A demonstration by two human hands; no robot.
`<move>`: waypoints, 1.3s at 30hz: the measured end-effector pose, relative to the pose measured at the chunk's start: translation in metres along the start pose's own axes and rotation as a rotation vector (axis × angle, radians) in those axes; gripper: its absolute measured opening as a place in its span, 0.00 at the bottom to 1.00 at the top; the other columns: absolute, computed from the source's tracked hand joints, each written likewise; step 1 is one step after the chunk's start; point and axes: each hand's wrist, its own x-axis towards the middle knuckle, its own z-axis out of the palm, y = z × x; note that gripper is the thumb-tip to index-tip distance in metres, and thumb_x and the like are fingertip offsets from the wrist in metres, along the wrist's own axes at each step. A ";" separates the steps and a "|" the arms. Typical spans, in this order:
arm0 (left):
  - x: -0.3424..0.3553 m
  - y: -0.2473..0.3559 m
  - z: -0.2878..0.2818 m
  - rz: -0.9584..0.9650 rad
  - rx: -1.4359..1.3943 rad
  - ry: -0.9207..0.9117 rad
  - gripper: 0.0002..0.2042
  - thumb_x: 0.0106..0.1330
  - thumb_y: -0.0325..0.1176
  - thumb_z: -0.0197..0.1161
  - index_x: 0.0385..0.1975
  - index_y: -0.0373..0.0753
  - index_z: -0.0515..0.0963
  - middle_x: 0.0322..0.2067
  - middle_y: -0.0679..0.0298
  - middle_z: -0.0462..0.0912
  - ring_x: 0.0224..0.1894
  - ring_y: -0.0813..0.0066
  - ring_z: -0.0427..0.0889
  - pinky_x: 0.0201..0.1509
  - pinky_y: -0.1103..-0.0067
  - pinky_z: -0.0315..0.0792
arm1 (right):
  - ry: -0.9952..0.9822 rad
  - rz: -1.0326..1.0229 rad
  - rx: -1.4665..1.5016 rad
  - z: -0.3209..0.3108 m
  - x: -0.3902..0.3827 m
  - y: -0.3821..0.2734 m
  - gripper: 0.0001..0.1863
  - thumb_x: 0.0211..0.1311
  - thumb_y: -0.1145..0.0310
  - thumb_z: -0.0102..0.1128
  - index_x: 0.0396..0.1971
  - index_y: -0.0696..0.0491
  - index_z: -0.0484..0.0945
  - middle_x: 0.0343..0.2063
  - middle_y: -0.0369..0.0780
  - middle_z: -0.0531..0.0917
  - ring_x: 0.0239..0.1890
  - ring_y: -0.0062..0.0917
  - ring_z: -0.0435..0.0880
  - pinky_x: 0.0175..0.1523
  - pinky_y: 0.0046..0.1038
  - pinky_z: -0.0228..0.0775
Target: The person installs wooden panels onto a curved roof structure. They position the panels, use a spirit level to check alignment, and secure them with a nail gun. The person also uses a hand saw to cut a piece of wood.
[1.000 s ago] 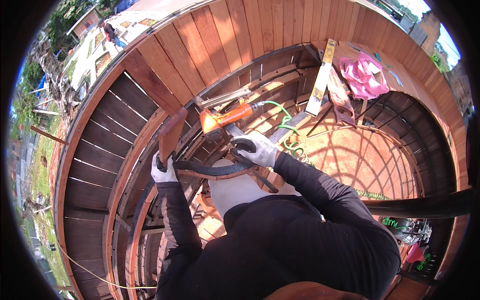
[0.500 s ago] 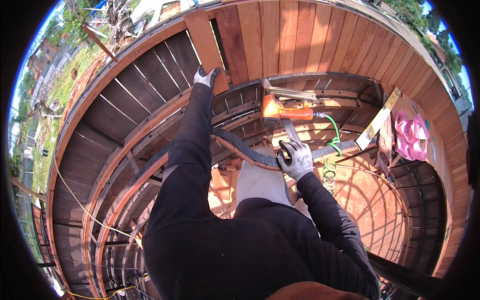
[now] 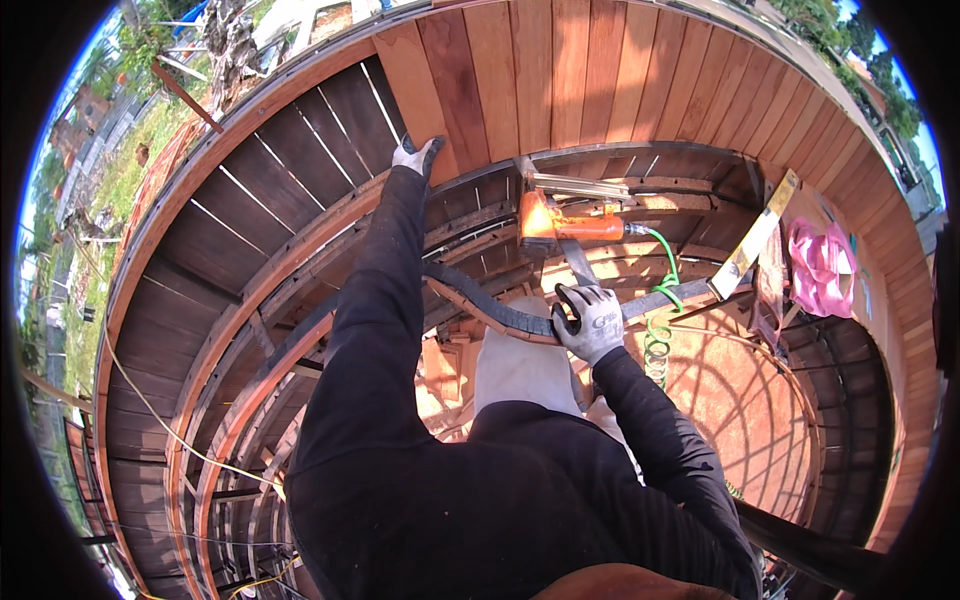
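My left hand (image 3: pixel 418 158), in a white and dark work glove, grips the lower end of a reddish-brown wooden board (image 3: pixel 408 70). This board lies against the darker plank (image 3: pixel 452 65) on its right, with no gap showing between them. Lower and to the right, my right hand (image 3: pixel 592 322), gloved the same way, is closed round a curved dark rail (image 3: pixel 520 320); its fingertips are partly hidden. An orange nail gun (image 3: pixel 570 228) rests on the framework just above that hand, joined to a green coiled air hose (image 3: pixel 664 255).
Fitted planks (image 3: pixel 600 70) curve along the upper right. Dark boards with bright slits (image 3: pixel 250 200) lie on the left. A spirit level (image 3: pixel 755 240) leans at the right beside a pink cloth (image 3: pixel 822 268). Curved ribs surround me, and a yellow cord (image 3: pixel 165 420) crosses the left side.
My left hand has pushed the board to the right, and the dark gap beside the neighbouring plank has closed. My right hand stays on the rail.
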 end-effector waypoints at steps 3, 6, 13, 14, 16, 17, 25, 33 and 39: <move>0.007 -0.005 -0.014 0.007 0.093 -0.030 0.18 0.60 0.26 0.68 0.50 0.35 0.75 0.41 0.64 0.83 0.40 0.74 0.83 0.44 0.77 0.79 | -0.005 -0.002 0.009 0.000 0.002 -0.002 0.20 0.51 0.59 0.63 0.44 0.50 0.79 0.37 0.41 0.81 0.45 0.35 0.79 0.54 0.40 0.66; 0.008 0.003 -0.021 -0.030 0.243 -0.093 0.18 0.60 0.27 0.68 0.50 0.35 0.75 0.42 0.64 0.83 0.41 0.73 0.83 0.46 0.77 0.78 | -0.010 0.004 0.012 -0.002 0.001 -0.005 0.19 0.51 0.60 0.63 0.43 0.50 0.79 0.37 0.42 0.81 0.45 0.35 0.79 0.53 0.40 0.66; -0.021 0.098 0.020 0.190 0.451 0.334 0.26 0.60 0.38 0.68 0.58 0.41 0.68 0.38 0.55 0.83 0.41 0.62 0.84 0.47 0.72 0.78 | 0.025 0.000 0.014 -0.005 0.000 -0.002 0.18 0.50 0.61 0.63 0.42 0.49 0.79 0.35 0.42 0.82 0.43 0.37 0.80 0.51 0.40 0.68; -0.019 0.105 0.019 0.003 0.311 0.266 0.24 0.62 0.39 0.66 0.57 0.42 0.69 0.37 0.55 0.83 0.39 0.62 0.84 0.45 0.70 0.79 | 0.021 -0.004 0.016 -0.005 0.001 -0.003 0.18 0.49 0.61 0.63 0.42 0.49 0.79 0.35 0.42 0.82 0.43 0.37 0.80 0.51 0.40 0.68; -0.012 0.117 0.019 -0.367 0.023 0.122 0.20 0.65 0.41 0.62 0.56 0.45 0.71 0.35 0.55 0.84 0.35 0.62 0.85 0.39 0.66 0.81 | 0.059 -0.007 0.023 -0.003 0.001 -0.003 0.18 0.49 0.61 0.63 0.42 0.49 0.79 0.34 0.42 0.82 0.43 0.37 0.80 0.51 0.40 0.68; -0.016 0.121 0.024 -0.346 -0.039 0.101 0.21 0.70 0.47 0.53 0.57 0.42 0.67 0.39 0.49 0.83 0.38 0.54 0.85 0.41 0.61 0.81 | 0.077 -0.008 0.025 -0.002 0.000 -0.003 0.18 0.49 0.61 0.63 0.42 0.49 0.79 0.34 0.41 0.82 0.43 0.37 0.80 0.51 0.40 0.68; -0.121 0.150 0.024 -0.233 -0.246 -0.102 0.23 0.70 0.44 0.47 0.57 0.32 0.66 0.47 0.43 0.79 0.46 0.51 0.82 0.50 0.63 0.77 | 0.060 -0.026 0.040 -0.007 0.003 -0.006 0.17 0.48 0.64 0.64 0.41 0.50 0.81 0.36 0.41 0.83 0.42 0.36 0.81 0.51 0.37 0.67; -0.206 0.161 0.037 -0.070 0.016 -0.233 0.38 0.56 0.15 0.55 0.70 0.36 0.53 0.52 0.59 0.76 0.48 0.78 0.77 0.49 0.83 0.71 | 0.031 -0.011 0.000 0.001 -0.002 0.000 0.19 0.49 0.63 0.64 0.43 0.50 0.80 0.37 0.41 0.82 0.43 0.35 0.80 0.51 0.38 0.67; -0.155 0.140 0.034 0.120 0.223 -0.191 0.21 0.62 0.24 0.62 0.55 0.33 0.68 0.43 0.63 0.81 0.39 0.79 0.80 0.43 0.81 0.74 | 0.030 0.009 -0.009 -0.003 -0.001 -0.003 0.19 0.49 0.63 0.64 0.43 0.50 0.80 0.36 0.40 0.82 0.43 0.35 0.80 0.51 0.38 0.67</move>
